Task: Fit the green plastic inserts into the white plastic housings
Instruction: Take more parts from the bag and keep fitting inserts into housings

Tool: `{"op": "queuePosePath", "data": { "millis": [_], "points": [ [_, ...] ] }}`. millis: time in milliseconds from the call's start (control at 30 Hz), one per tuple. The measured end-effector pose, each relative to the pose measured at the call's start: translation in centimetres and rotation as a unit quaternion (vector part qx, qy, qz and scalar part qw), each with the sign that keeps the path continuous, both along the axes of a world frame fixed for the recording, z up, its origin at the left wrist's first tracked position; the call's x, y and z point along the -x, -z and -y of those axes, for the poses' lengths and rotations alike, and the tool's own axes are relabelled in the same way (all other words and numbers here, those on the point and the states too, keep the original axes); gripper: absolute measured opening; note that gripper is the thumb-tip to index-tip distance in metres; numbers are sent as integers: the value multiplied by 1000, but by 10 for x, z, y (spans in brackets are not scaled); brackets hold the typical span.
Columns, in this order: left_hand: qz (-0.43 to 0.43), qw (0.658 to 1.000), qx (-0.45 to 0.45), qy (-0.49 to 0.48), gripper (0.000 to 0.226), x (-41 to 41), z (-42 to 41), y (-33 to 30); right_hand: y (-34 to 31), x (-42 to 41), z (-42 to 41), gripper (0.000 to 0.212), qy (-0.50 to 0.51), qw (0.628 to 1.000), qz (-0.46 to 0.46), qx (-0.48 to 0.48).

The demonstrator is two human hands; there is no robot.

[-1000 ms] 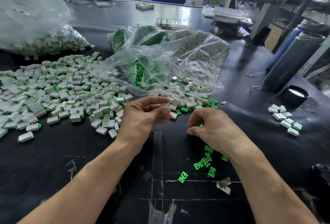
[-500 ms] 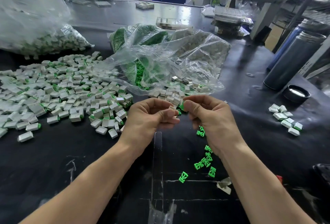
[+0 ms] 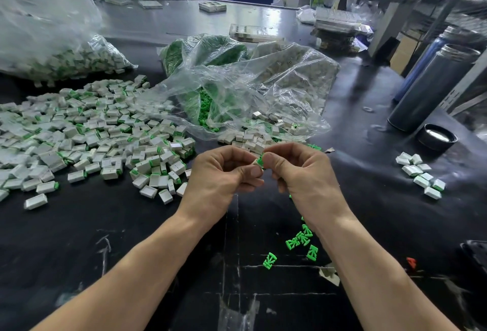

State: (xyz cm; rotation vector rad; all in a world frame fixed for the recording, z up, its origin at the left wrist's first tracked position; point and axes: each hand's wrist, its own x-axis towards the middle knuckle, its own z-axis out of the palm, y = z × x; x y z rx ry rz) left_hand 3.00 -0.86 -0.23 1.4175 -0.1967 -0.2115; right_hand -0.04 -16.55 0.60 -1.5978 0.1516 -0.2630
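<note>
Above the black table, my left hand (image 3: 224, 172) pinches a small white housing (image 3: 255, 162), mostly hidden by the fingers. My right hand (image 3: 303, 172) pinches a green insert (image 3: 260, 161) and holds it against the housing's end; the two hands meet fingertip to fingertip. Several loose green inserts (image 3: 303, 238) lie on the table under my right forearm. A wide heap of white housings with green ends (image 3: 92, 133) covers the table's left half.
Clear plastic bags (image 3: 237, 85) with green and white parts lie behind my hands, another bag (image 3: 52, 48) at far left. A small group of housings (image 3: 421, 175) sits at right, near a black cap (image 3: 437, 136) and steel bottles (image 3: 434, 88).
My right hand has risen from the table with a green insert and moved left to meet my left hand. My left hand lifted slightly with the housing.
</note>
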Motion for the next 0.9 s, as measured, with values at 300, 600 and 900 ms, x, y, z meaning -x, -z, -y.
{"op": "queuePosePath", "data": {
  "millis": [300, 600, 900],
  "points": [
    [38, 999, -34, -13, 10, 3, 2, 3, 6, 0, -4, 14, 32, 994, 46, 93],
    [61, 996, -66, -22, 11, 4, 1, 2, 6, 1, 3, 12, -18, 995, 26, 95],
    [107, 986, -123, -29, 19, 2, -2, 5, 7, 1, 5, 17, -38, 979, 14, 198]
  ]
}}
